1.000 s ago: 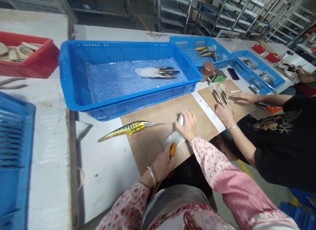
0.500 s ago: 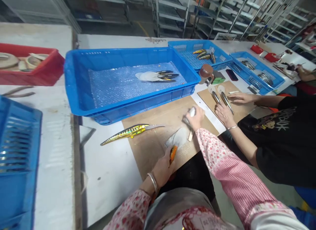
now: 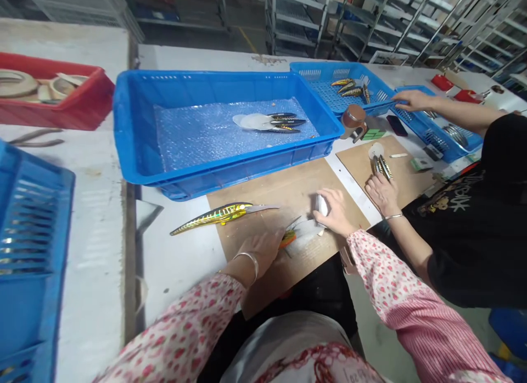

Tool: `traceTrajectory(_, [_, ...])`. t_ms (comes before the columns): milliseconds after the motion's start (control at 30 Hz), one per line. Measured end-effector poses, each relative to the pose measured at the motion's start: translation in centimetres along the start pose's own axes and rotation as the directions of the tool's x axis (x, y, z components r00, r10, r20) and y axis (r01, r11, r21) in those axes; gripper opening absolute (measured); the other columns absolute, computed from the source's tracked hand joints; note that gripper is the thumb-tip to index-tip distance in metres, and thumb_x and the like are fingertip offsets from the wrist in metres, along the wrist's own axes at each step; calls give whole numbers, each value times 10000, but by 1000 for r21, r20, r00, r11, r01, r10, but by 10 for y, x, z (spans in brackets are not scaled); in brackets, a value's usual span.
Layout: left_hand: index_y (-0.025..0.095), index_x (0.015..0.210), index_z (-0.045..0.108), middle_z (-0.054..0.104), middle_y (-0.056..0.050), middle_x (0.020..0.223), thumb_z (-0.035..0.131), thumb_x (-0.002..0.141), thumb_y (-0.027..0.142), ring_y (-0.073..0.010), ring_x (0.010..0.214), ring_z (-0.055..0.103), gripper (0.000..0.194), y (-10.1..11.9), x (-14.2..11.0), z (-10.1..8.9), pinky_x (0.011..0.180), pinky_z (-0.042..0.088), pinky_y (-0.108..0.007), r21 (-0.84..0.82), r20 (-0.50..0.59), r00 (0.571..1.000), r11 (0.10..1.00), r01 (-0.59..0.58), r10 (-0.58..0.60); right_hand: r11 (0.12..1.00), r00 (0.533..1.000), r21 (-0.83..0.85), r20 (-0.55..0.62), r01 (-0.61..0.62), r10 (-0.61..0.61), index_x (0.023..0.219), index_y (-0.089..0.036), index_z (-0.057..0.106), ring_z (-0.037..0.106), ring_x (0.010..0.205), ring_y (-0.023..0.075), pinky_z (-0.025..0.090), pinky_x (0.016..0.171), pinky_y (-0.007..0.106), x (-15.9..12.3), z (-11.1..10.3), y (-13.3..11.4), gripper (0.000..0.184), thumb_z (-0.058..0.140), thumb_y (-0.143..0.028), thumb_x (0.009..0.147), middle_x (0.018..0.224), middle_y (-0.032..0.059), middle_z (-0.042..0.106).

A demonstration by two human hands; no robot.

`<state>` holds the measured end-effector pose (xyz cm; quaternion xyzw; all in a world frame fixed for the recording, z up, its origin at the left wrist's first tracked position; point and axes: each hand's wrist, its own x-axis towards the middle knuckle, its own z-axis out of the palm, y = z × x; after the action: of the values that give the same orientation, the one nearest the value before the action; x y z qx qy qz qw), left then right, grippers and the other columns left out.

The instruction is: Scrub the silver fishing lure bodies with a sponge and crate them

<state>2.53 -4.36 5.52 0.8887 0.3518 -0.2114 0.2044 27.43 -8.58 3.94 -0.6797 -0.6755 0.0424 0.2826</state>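
My left hand (image 3: 261,252) is closed on a fishing lure, low over the brown cardboard sheet (image 3: 263,191). The orange belly of that fishing lure (image 3: 289,238) shows past my fingers, and its clear lip points right. Close by on the right, my right hand (image 3: 336,214) grips a small white-and-grey block (image 3: 321,206), standing at the end of the lip; whether they touch I cannot tell. Left of my hands lies a larger gold-and-black lure (image 3: 209,217), its long lip pointing right. Pale dust covers the cardboard around my hands.
Behind the cardboard stands a large blue tray (image 3: 242,180) with several lures on bubble wrap. A brown mug (image 3: 353,118) and a blue basket (image 3: 302,69) are beyond it. At right, a co-worker's hand (image 3: 382,195) rests by lures. A red bin (image 3: 88,106) stands left.
My left hand has turned over the lure and lies flatter. My right hand now holds the block more upright. The co-worker's far hand has moved from the cardboard to the blue baskets.
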Motion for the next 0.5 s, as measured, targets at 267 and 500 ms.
traceTrajectory(267, [115,1233,457,665,-180,988,373,874,157,-317,908,668,371,-6,13,4,722,524,-427,39,5,1000,999,-3,3,993,970,-85,237,76,-54,1189,-234,551,410,1135,289,346,946,459,30,39,-72,497,643,-315,707,1206,72,551])
traceTrajectory(500, [128,1124,527,674,-168,941,342,860,114,-293,882,677,322,-3,9,4,718,530,-410,22,-26,1000,1000,15,-14,995,978,-97,206,39,-18,1214,-206,543,408,1146,296,342,958,452,19,8,-36,499,605,-329,735,1212,83,550])
